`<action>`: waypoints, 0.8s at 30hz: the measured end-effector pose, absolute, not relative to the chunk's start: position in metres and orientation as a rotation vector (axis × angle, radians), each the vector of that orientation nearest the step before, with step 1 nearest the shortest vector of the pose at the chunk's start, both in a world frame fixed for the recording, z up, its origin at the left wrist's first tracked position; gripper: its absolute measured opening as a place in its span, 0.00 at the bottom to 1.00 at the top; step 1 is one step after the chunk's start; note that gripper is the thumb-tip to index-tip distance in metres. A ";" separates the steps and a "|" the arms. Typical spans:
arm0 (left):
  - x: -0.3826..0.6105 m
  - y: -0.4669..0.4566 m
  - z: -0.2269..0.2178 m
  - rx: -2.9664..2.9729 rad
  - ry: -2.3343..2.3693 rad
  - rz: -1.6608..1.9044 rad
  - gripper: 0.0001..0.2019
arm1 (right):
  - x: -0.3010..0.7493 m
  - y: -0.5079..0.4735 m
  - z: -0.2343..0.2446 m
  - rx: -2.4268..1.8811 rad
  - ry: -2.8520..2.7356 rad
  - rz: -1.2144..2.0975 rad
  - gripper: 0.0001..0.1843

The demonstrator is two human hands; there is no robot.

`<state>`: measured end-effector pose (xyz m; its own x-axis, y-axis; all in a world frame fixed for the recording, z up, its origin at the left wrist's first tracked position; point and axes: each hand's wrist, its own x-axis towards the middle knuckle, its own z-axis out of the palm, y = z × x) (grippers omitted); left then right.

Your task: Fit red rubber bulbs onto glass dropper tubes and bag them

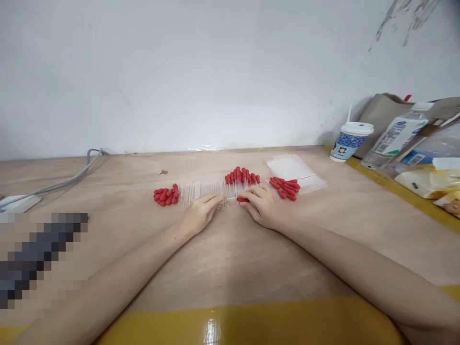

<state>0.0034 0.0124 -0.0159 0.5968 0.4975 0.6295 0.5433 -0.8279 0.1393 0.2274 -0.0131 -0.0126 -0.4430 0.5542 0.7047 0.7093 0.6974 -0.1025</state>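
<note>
A row of clear dropper tubes point(197, 189) lies side by side in front of me. Several have red rubber bulbs point(237, 175) on their far ends. My right hand point(264, 206) pinches a single red bulb point(243, 199) between thumb and fingers. A clear tube point(230, 198) lies crosswise between that bulb and my left hand point(203, 211), whose fingertips are closed on its other end. How far the tube goes into the bulb is hidden by my fingers. Loose red bulbs are heaped left of the row point(166, 195), and another group of red bulbs point(285, 187) lies beside my right hand.
Clear plastic bags point(294, 167) lie behind the right-hand group. At the far right stand a blue paper cup point(350, 141), a tilted plastic bottle point(398, 136), a grey bag point(377, 115) and food packets point(420, 182). A grey cable point(79, 173) runs along the left, before a white wall.
</note>
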 end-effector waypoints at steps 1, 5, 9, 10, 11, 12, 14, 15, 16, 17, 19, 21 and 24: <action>0.003 0.013 -0.017 -2.761 -0.868 -1.039 0.13 | 0.227 -0.013 -0.013 -0.945 -2.162 -0.268 0.09; 0.001 0.015 -0.020 -2.771 -0.853 -1.016 0.14 | 0.225 -0.014 -0.012 -0.859 -2.157 -0.250 0.09; 0.001 0.016 -0.021 -2.763 -0.820 -1.020 0.14 | 0.224 -0.015 -0.011 -0.843 -2.111 -0.213 0.09; 0.002 0.016 -0.021 -2.762 -0.808 -1.026 0.14 | 0.224 -0.016 -0.011 -0.843 -2.103 -0.206 0.08; 0.002 0.016 -0.021 -2.763 -0.796 -1.029 0.14 | 0.224 -0.015 -0.011 -0.844 -2.099 -0.206 0.08; 0.002 0.016 -0.021 -2.766 -0.780 -1.031 0.14 | 0.224 -0.015 -0.012 -0.849 -2.098 -0.211 0.07; 0.003 0.015 -0.021 -2.767 -0.727 -1.051 0.14 | 0.223 -0.014 -0.013 -0.856 -2.098 -0.218 0.06; 0.003 0.015 -0.021 -2.766 -0.695 -1.067 0.15 | 0.224 -0.013 -0.013 -0.851 -2.100 -0.217 0.06; 0.003 0.015 -0.021 -2.767 -0.664 -1.082 0.15 | 0.224 -0.013 -0.014 -0.836 -2.102 -0.213 0.06; 0.003 0.015 -0.022 -2.767 -0.636 -1.096 0.16 | 0.224 -0.012 -0.015 -0.814 -2.100 -0.206 0.06; 0.004 0.015 -0.022 -2.774 -0.604 -1.103 0.17 | 0.225 -0.011 -0.016 -0.767 -2.090 -0.190 0.07; 0.004 0.016 -0.023 -2.788 -0.587 -1.089 0.18 | 0.225 -0.012 -0.016 -0.736 -2.073 -0.184 0.07; 0.003 0.017 -0.023 -2.783 -0.561 -1.054 0.19 | 0.225 -0.012 -0.016 -0.712 -2.070 -0.201 0.06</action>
<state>0.0032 0.0171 -0.0231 0.6903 0.2999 0.6584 0.3786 -0.9252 0.0245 0.2252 -0.0122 -0.0158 -0.4201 0.4102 0.8095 0.5583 0.8200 -0.1258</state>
